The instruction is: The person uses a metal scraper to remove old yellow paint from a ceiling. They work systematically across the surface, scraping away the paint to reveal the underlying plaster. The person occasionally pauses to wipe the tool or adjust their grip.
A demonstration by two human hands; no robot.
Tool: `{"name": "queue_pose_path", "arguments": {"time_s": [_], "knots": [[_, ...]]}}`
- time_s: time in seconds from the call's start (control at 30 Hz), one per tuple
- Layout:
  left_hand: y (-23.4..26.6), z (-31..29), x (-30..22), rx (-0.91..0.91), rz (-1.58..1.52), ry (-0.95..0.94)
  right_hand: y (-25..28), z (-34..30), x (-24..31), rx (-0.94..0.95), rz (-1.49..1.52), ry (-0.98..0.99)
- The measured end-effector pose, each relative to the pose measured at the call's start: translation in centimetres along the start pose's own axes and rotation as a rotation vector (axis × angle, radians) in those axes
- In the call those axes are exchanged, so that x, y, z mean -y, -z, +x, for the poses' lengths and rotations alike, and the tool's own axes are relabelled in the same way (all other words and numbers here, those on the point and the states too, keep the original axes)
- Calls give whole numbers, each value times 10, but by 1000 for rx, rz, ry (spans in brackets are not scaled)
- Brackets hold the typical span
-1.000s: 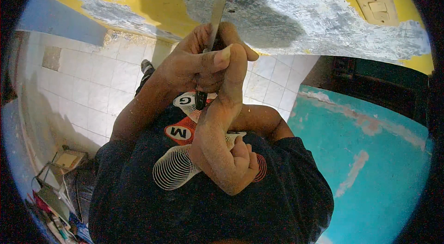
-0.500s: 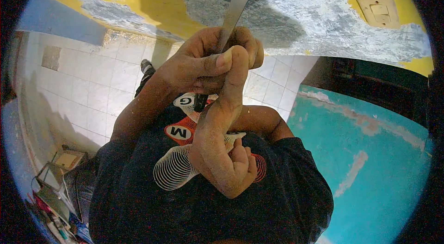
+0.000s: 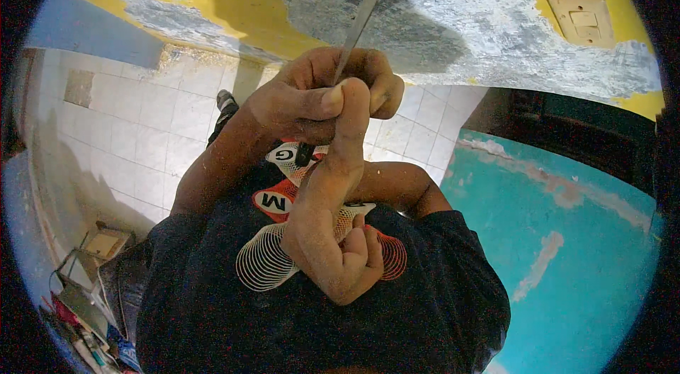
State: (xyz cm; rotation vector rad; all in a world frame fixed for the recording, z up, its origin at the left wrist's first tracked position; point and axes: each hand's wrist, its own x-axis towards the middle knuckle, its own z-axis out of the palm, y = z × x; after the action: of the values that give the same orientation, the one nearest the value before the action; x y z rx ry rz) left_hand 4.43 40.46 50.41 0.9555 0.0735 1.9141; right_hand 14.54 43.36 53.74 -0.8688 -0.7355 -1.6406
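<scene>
My left hand (image 3: 304,94) is closed round the lower part of a long, narrow metal blade (image 3: 365,13), knife-like, which points up and away toward the wall. A short black piece (image 3: 304,154) shows below that hand, in line with the blade, and looks like its handle end. Just in front, my right hand (image 3: 329,232) has its thumb stretched upward, its tip against the left thumb and the base of the blade. The other right fingers are curled in. Whatever may be inside them is hidden.
A wall (image 3: 489,27) with patchy grey-white and yellow paint stands close ahead, with a light switch (image 3: 584,23) at its right. A turquoise surface (image 3: 545,218) with bare patches lies to the right. White floor tiles (image 3: 134,133) are at left, and a box (image 3: 106,243) with clutter stands lower left.
The blade has turned and now looks narrower, with its tip lower in view. The right hand has shifted slightly left, its thumb a little lower. The left hand keeps its grip.
</scene>
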Motion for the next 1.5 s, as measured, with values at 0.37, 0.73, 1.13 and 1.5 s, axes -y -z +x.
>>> {"name": "queue_pose_path", "arguments": {"time_s": [0.37,0.73,1.13,1.5], "knots": [[1,3,-2,50,-39,29,1,-3,1,-10,-17,-4],[-5,-1,-10,-69,60,138,1,-1,-1,-22,4,-19],[-9,9,-11,-102,34,121,1,1,7,-59,5,-51],[-5,10,-11,-144,43,123,-5,-2,11,-58,-6,-63]]}}
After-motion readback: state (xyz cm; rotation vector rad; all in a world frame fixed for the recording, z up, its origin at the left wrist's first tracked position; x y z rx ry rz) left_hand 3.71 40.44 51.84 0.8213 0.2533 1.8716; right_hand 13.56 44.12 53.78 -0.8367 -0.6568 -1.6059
